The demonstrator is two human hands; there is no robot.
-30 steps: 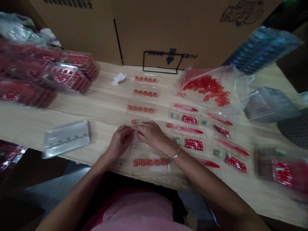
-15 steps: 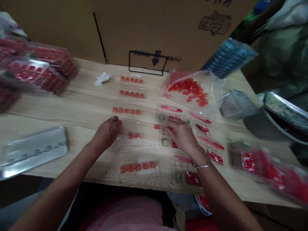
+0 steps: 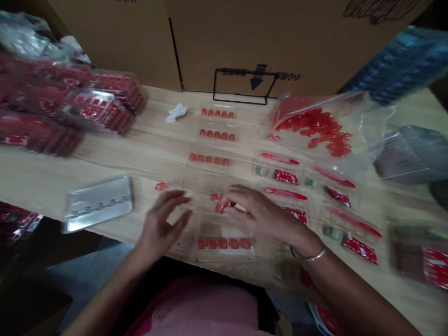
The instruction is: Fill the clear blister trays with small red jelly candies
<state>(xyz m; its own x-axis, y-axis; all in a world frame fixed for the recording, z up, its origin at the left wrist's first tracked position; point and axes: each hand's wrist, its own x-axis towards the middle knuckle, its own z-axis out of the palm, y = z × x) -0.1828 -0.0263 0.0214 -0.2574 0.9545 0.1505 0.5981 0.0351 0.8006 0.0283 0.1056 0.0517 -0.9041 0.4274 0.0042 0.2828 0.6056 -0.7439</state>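
Observation:
My right hand (image 3: 252, 210) pinches a small red translucent plastic piece (image 3: 220, 206) over a clear plastic tray (image 3: 199, 182) in the middle of the table. Another red piece sits in that tray beside my fingertips; its other slots are partly hidden by the hand. To the left, my left hand (image 3: 166, 224) hovers with fingers apart and nothing in them. A loose red piece (image 3: 161, 186) lies on the table just beyond it. Closer to my body is a clear tray (image 3: 224, 255) with a full row of red pieces. More trays with rows of red pieces (image 3: 209, 159) stretch away behind.
An open bag of red pieces (image 3: 315, 123) lies at the back right. In front of it stand clear packs with red pens (image 3: 280, 158) and dotted packets. Stacked red packs (image 3: 101, 109) fill the left, near a grey tray (image 3: 100, 203). A cardboard box (image 3: 224, 37) walls the back.
My right hand has come back leftward from the packs to the middle tray, carrying a red piece. My left hand has drawn nearer and opened. A red piece now lies loose on the left.

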